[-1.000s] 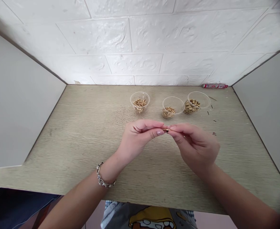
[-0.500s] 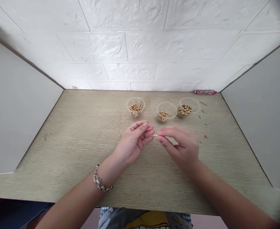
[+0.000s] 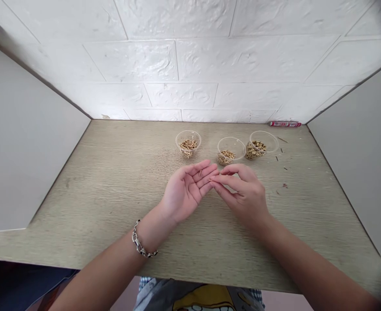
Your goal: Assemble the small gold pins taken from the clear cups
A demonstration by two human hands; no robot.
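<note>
My left hand lies palm up with its fingers stretched out. A small copper-coloured pin rests loose on those fingers. My right hand pinches another small brass pin between thumb and forefinger, at the fingertips of my left hand; most of that pin is hidden. Just beyond the hands stand three clear plastic cups of little metal pins: a left cup, a middle cup and a right cup.
A red marker-like tube lies against the white wall. Several dark slivers and a thin stick lie on the table at right. Grey panels stand on both sides.
My hands were pinched together over a small piece, then moved apart. My left hand has opened palm up, showing a pin on its fingers. My right hand still pinches a pin beside it.
</note>
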